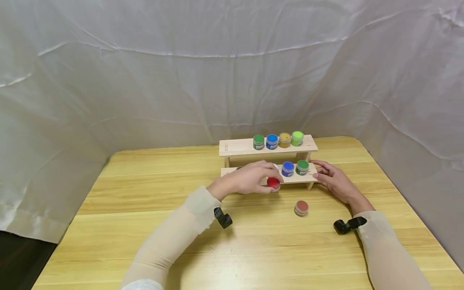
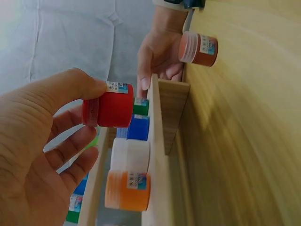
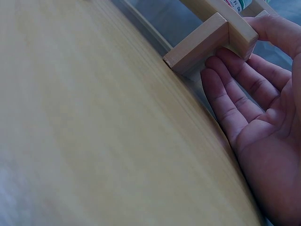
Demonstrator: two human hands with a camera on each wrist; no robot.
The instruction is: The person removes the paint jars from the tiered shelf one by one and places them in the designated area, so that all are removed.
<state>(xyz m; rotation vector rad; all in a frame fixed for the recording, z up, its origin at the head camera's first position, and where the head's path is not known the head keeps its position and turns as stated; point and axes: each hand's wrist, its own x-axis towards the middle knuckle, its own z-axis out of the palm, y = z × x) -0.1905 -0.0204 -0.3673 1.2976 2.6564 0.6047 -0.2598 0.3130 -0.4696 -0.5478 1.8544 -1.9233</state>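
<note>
My left hand [image 1: 253, 178] pinches a small red paint jar [image 2: 113, 106] between thumb and fingers. It holds the jar above the front edge of the lower shelf of a two-step wooden rack [image 1: 237, 148]. My right hand [image 1: 335, 183] grips the right end of that shelf, thumb on top and fingers below, as the right wrist view shows. On the lower shelf, the left wrist view shows an orange jar [image 2: 131, 188], a white jar [image 2: 134, 155], a blue jar [image 2: 139, 127] and a green jar [image 2: 141, 107] in a row. My left hand partly hides them in the head view.
On the upper step stand a green jar [image 1: 258, 142], a blue jar [image 1: 272, 141], a yellow-ochre jar [image 1: 284, 140] and a light green jar [image 1: 297, 138]. A brownish-red jar [image 1: 301, 208] is on the table [image 1: 253, 249] before the rack. Pale sheeting [image 1: 203, 88] hangs behind.
</note>
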